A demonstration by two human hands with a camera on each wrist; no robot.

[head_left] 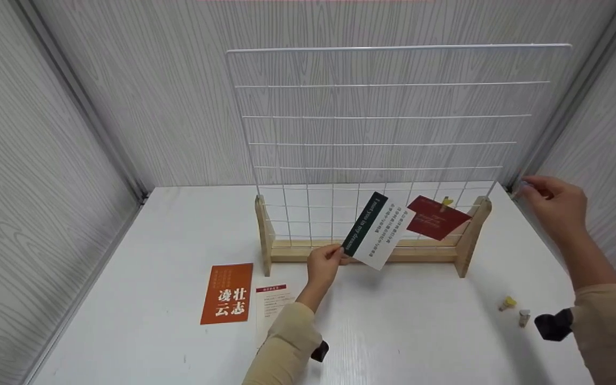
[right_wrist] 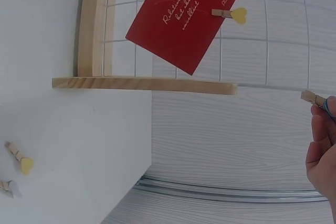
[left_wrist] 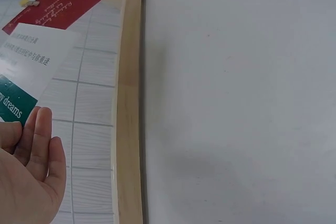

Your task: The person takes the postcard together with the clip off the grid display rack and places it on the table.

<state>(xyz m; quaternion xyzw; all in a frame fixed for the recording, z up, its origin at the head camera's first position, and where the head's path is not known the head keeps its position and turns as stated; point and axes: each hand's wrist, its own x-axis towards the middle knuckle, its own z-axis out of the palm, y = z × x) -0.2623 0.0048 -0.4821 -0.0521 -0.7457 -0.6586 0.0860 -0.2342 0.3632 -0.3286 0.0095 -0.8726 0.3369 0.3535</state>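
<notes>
My left hand (head_left: pixel 324 263) pinches a lower corner of a green and white card (head_left: pixel 380 230), which tilts in front of the wire grid (head_left: pixel 308 206). In the left wrist view the card's green band (left_wrist: pixel 14 100) lies between thumb and fingers. My right hand (head_left: pixel 559 206) is raised to the right of the grid and pinches a small wooden clothespin (right_wrist: pixel 313 98) with a blue part. A red card (head_left: pixel 436 219) hangs slanted on the grid, held by a clothespin with a yellow heart (right_wrist: pixel 239 16). The white card overlaps its left corner in the head view.
The grid stands in a wooden base (head_left: pixel 364 255). An orange card (head_left: pixel 228 294) and a cream card (head_left: pixel 273 307), partly behind my left sleeve, lie on the table at left. A yellow clothespin (head_left: pixel 507 303) and a white one (head_left: pixel 524 318) lie at right.
</notes>
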